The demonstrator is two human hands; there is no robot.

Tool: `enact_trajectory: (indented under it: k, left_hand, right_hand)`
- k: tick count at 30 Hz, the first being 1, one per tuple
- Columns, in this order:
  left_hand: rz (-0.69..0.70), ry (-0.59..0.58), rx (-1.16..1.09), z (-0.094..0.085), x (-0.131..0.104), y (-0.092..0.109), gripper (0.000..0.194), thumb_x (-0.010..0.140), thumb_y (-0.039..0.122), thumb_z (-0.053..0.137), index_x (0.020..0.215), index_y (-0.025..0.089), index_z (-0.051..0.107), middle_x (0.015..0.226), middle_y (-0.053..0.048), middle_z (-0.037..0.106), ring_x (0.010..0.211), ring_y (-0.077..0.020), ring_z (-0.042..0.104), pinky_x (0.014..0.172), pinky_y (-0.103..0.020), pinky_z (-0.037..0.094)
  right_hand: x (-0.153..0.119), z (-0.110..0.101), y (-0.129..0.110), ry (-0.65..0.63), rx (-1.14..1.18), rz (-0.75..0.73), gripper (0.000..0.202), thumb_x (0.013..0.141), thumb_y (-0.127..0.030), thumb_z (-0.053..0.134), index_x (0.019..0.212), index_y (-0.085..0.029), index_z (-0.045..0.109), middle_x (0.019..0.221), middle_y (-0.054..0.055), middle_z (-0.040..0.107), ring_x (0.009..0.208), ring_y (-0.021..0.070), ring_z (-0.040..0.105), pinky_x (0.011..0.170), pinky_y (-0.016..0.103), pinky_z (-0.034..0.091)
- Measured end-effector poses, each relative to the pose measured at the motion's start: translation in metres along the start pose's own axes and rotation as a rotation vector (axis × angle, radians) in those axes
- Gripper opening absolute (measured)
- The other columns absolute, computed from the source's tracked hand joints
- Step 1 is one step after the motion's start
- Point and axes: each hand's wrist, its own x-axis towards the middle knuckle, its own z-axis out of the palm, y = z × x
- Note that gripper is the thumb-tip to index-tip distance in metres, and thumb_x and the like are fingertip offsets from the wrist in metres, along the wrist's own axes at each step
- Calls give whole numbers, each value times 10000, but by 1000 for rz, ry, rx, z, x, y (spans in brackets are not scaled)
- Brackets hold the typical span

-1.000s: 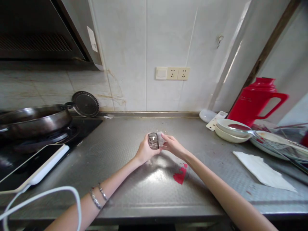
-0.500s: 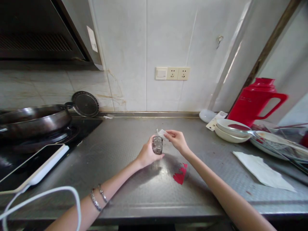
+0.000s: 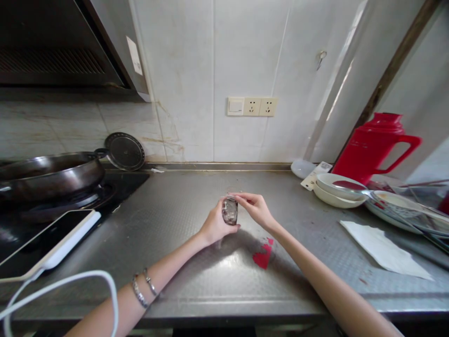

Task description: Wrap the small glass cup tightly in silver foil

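Over the middle of the counter, my left hand (image 3: 214, 221) is wrapped round a small dark, shiny, see-through object (image 3: 230, 211), rounded at the bottom. Whether it is a small glass or a wrapped item, I cannot tell. Pale patches show on its surface or through it. My right hand (image 3: 257, 208) comes in from the right, fingertips pinched together at the object's top edge. What they grip there is too small to make out. Below the hands, a ragged red scrap (image 3: 263, 256) lies on the metal counter (image 3: 196, 285).
A pan (image 3: 52, 175) stands on the stove at left, with a phone (image 3: 45, 245) and its white cable (image 3: 87, 276) in front. At right are a red thermos (image 3: 368, 152), stacked bowls (image 3: 336, 196), a plate (image 3: 396, 220) and a torn white tissue (image 3: 384, 250).
The small whitish piece that showed in my right fingers is no longer visible there. Those fingers have moved slightly left, onto the object's top edge. My left hand has barely moved.
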Motion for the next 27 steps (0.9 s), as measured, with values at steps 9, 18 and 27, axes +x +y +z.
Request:
enact_trajectory:
  k: [9, 18, 27]
  left_hand:
    - [10, -20, -36, 0, 1, -4, 822, 531, 232, 815, 1257, 149, 438, 1150, -116, 626, 1047, -263, 604, 924, -391, 460]
    - [44, -32, -125, 4, 1, -5, 784, 526, 105, 748, 1243, 165, 437, 1216, -106, 570, 1079, -244, 574, 942, -371, 444]
    - [-38, -64, -89, 1, -1, 0, 783, 539, 164, 763, 1237, 148, 407, 1142, -100, 604, 974, -226, 605, 852, -352, 474]
  right_hand:
    - [-8, 4, 11, -45, -207, -268, 274, 942, -281, 452, 1107, -281, 671, 1105, -7, 703, 1089, 227, 635, 1097, 471, 373]
    - [-12, 6, 2, -77, -260, -432, 302, 942, -199, 411, 1109, -257, 656, 1103, 2, 704, 1057, 193, 653, 1113, 461, 363]
    - [-12, 9, 7, 55, -255, -228, 274, 928, -282, 454, 1046, -265, 701, 1029, -4, 729, 1090, 245, 632, 1060, 468, 417]
